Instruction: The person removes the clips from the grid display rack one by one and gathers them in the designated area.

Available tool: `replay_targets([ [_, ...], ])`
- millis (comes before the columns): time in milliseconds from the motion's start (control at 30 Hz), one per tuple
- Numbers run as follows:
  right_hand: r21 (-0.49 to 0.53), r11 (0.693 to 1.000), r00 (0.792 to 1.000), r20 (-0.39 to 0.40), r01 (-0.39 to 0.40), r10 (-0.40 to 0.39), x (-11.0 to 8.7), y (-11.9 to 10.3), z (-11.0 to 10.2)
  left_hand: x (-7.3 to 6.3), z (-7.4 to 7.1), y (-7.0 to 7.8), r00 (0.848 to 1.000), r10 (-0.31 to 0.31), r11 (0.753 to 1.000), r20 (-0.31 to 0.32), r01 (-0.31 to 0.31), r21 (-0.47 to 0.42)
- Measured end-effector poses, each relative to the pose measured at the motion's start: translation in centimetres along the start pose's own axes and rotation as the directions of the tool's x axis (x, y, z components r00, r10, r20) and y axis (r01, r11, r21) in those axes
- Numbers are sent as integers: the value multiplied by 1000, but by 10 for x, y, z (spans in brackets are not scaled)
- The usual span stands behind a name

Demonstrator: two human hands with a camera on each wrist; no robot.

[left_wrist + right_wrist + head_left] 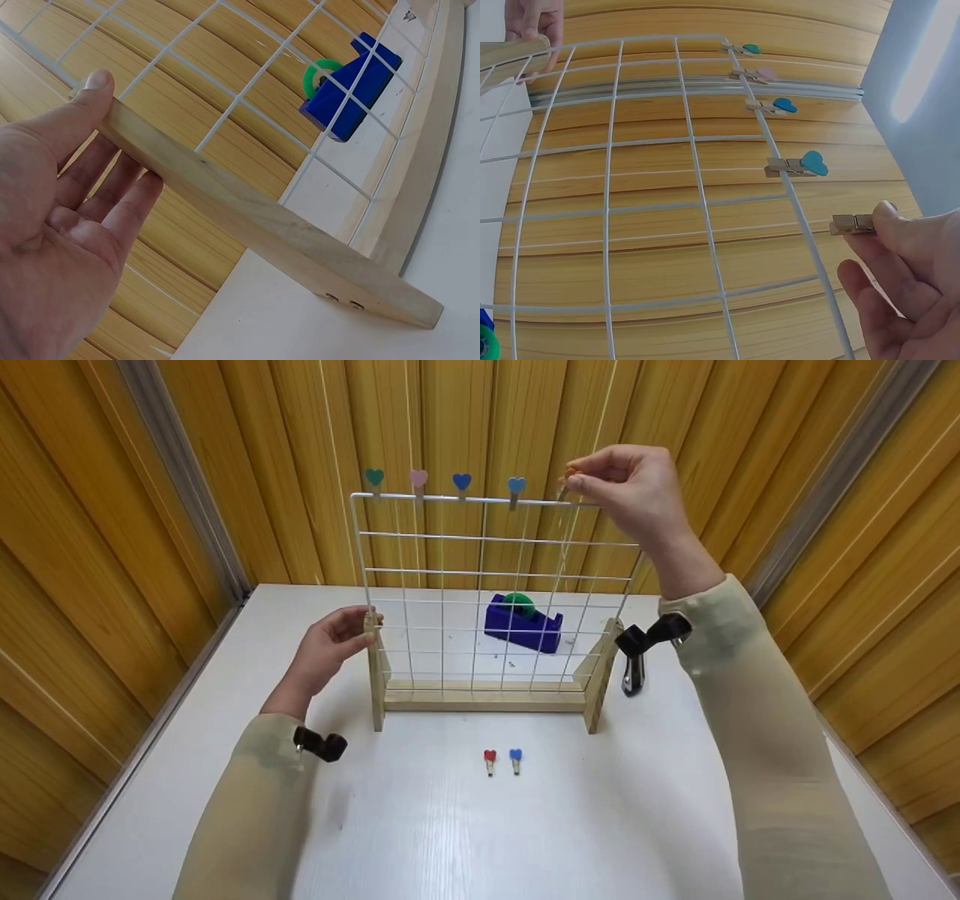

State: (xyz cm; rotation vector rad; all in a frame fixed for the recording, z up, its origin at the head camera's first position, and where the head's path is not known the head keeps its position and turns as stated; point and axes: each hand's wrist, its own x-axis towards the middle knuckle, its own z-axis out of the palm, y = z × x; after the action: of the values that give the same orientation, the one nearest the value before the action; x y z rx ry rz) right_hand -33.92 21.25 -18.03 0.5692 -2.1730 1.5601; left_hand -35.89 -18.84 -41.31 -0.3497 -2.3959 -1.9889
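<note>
My right hand [637, 491] pinches a small wooden clothespin [851, 223] between thumb and fingertips, its orange end mostly hidden by them. In the right wrist view the clothespin's tip points at the top wire of the white wire grid [480, 573], a small gap apart. Clipped along that wire are clothespins with a green heart [374, 477], a pink heart [418, 478], a dark blue heart [461, 481] and a light blue heart [516, 484]. My left hand [322, 649] holds the top of the left wooden post [225, 199], thumb on one side and fingers on the other.
On the white table [420, 825], before the stand's wooden crossbar [480, 702], lie a red-heart clothespin [490, 757] and a blue-heart clothespin [515, 757]. Behind the grid stands a blue tape dispenser [517, 626] with a green roll. Wood-patterned walls [285, 472] surround the table.
</note>
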Motion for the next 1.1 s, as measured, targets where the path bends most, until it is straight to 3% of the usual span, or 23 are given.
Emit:
replay_targets([
  [333,140,989,994,95,49,-63,-30,0,2,-1,-1,0,1000,17,1000,-4,-17,-5],
  [533,130,989,988,120,76,-92,-48,13,6,-1,0,0,1000,19,1000,-5,-19,16],
  [767,28,999,989,146,20,-24,-73,27,10,-1,1,1,1000,17,1000,3,-17,3],
  [1100,-32,995,969,225,-94,99,-104,61,15,-1,1,0,1000,30,999,3,-30,-17],
])
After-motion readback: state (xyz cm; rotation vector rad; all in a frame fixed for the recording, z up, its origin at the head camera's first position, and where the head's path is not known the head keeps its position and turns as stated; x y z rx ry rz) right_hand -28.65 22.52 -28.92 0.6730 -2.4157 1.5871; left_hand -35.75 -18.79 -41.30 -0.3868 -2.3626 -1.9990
